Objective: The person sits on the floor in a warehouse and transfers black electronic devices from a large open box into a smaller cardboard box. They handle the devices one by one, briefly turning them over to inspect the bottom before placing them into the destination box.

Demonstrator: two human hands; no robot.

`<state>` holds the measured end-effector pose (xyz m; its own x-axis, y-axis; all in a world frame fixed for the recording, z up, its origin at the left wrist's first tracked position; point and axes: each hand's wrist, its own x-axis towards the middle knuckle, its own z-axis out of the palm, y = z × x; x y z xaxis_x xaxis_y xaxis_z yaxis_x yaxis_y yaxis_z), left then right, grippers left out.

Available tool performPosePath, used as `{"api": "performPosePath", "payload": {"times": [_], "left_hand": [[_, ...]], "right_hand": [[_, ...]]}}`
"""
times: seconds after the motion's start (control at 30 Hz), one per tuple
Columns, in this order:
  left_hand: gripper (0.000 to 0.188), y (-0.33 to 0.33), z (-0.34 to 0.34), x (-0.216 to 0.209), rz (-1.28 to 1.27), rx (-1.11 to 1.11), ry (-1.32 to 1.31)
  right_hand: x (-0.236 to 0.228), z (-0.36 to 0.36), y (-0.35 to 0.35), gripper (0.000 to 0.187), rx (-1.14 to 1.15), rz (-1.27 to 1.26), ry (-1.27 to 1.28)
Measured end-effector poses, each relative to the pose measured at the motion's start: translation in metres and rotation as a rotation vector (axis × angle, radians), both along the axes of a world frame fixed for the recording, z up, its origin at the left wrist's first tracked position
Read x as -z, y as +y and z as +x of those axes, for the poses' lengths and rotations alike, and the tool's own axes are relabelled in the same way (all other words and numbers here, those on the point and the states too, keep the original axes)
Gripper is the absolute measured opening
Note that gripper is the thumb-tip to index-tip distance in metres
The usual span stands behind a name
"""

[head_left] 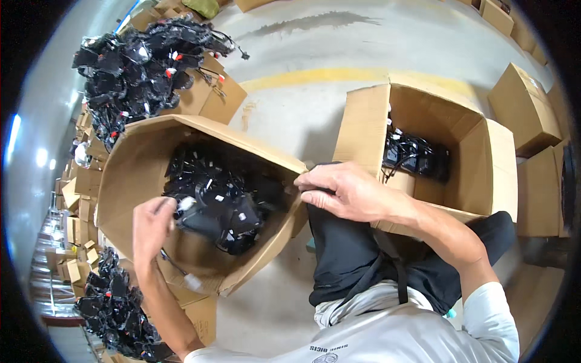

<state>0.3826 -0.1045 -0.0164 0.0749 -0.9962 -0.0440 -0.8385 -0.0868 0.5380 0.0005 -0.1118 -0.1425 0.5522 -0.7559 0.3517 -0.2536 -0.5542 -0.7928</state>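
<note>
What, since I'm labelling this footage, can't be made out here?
All in the head view:
- left hand: blurred by motion, its hold unclear
- floor of the left box: mostly hidden by black parts
- dark item at far right: cut off by the picture's rim

The left carton (130, 166) is plain brown, and the wired plastic parts (227, 212) inside it are glossy black, flecked with white. The right carton (469, 166) is the same brown, its wired parts (417, 156) black too. A black heap (121, 75) at upper left carries dots of red and white. The floor (284, 115) is pale grey — crossed by a yellow stripe (315, 77) and a dark smear (321, 22). The trousers (342, 254) are black; the T-shirt (393, 342) is whitish — dark print on its chest.
</note>
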Motion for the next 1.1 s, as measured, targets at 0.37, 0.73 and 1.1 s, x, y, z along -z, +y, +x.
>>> {"api": "performPosePath", "payload": {"times": [0.37, 0.73, 1.1], "left_hand": [[0.013, -0.005, -0.075, -0.034, -0.069, 0.286, -0.06], [0.016, -0.01, -0.072, -0.02, -0.842, 0.252, -0.222], [0.04, -0.023, -0.079, 0.232, 0.464, -0.335, 1.288]], "right_hand": [[-0.044, 0.065, -0.036, 0.053, -0.089, -0.12, -0.239], [-0.04, 0.149, -0.084, 0.039, 0.043, 0.232, -0.333], [-0.061, 0.095, -0.098, 0.054, -0.04, 0.838, -0.746]]}}
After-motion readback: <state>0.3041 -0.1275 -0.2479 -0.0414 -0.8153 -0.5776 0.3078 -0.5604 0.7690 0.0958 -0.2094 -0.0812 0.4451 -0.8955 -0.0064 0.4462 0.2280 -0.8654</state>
